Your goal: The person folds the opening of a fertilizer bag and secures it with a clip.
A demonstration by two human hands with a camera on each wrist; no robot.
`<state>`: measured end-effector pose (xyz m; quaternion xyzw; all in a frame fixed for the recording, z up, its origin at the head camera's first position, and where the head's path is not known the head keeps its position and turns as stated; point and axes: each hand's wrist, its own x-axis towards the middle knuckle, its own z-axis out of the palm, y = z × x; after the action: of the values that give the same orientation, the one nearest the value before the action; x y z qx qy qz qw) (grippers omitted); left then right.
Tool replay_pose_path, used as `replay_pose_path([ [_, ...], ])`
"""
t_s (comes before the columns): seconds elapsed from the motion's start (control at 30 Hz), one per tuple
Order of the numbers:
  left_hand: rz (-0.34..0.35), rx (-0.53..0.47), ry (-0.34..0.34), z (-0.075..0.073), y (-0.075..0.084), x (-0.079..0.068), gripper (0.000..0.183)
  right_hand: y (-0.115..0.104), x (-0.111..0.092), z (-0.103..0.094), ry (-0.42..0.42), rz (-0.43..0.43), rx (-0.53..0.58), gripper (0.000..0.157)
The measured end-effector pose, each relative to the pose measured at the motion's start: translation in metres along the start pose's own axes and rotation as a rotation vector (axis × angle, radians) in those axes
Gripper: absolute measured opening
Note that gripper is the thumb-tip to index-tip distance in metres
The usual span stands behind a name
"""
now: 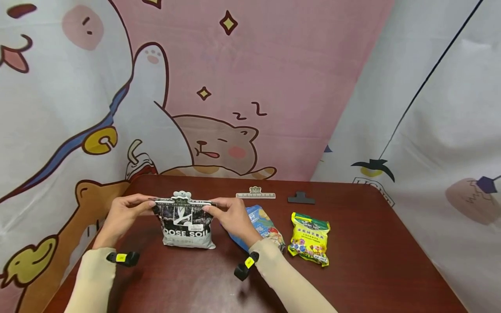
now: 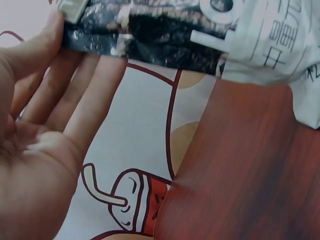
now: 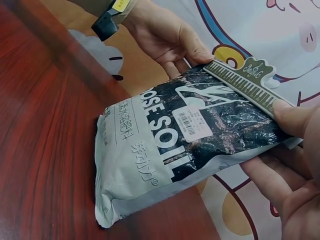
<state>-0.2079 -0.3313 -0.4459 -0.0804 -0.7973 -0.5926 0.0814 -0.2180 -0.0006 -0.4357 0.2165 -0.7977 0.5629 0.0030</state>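
Observation:
A black and grey bag of soil (image 1: 188,240) hangs upright between my two hands, above the left part of the table. Along its top edge sits a long metal clip (image 1: 182,200) with ruler-like marks and a shaped handle. My left hand (image 1: 122,216) pinches the top left corner, thumb on the end of the clip. At the top right corner my right hand (image 1: 237,219) grips clip and bag, its thumb (image 3: 287,115) in front and fingers behind. The bag's lettered front and a white barcode label (image 3: 192,123) show in the right wrist view.
A blue bag (image 1: 261,222) lies partly behind the right hand and wrist. To its right lies a yellow and green bag (image 1: 310,239). Farther back on the brown table (image 1: 372,252) are a pale clip (image 1: 255,194) and a black clip (image 1: 301,198). A printed cloth hangs behind.

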Motion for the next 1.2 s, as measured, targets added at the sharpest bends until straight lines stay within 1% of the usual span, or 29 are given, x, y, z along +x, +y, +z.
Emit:
replay_pose_path([
  [0.13,-0.020,0.008,0.038,0.005,0.003,0.004,0.031,-0.002,0.003,-0.001,-0.015,0.080,0.074,0.026],
  [0.3,-0.068,0.009,0.076,0.009,0.004,0.010,0.035,0.000,0.010,0.001,-0.007,0.177,0.154,0.027],
  [0.43,-0.117,0.033,0.083,0.008,0.003,0.014,0.039,0.003,0.016,0.006,-0.006,0.231,0.239,0.030],
  [0.57,-0.165,0.083,0.068,0.006,0.002,0.018,0.042,0.008,0.020,0.010,-0.008,0.268,0.294,0.034],
  [0.7,-0.218,0.137,0.042,0.006,0.002,0.023,0.045,0.012,0.024,0.013,-0.002,0.299,0.354,0.033],
  [0.77,-0.247,0.149,0.027,0.006,0.002,0.025,0.046,0.014,0.026,0.015,0.005,0.317,0.387,0.033],
  [0.9,-0.284,0.167,-0.001,0.007,-0.001,0.029,0.047,0.019,0.031,0.019,0.005,0.355,0.442,0.030],
  [1.03,-0.308,0.181,-0.031,0.006,-0.007,0.032,0.046,0.024,0.034,0.022,-0.011,0.390,0.452,0.029],
  [1.2,-0.331,0.186,-0.070,0.005,-0.014,0.036,0.043,0.033,0.039,0.029,0.011,0.422,0.441,0.031],
])
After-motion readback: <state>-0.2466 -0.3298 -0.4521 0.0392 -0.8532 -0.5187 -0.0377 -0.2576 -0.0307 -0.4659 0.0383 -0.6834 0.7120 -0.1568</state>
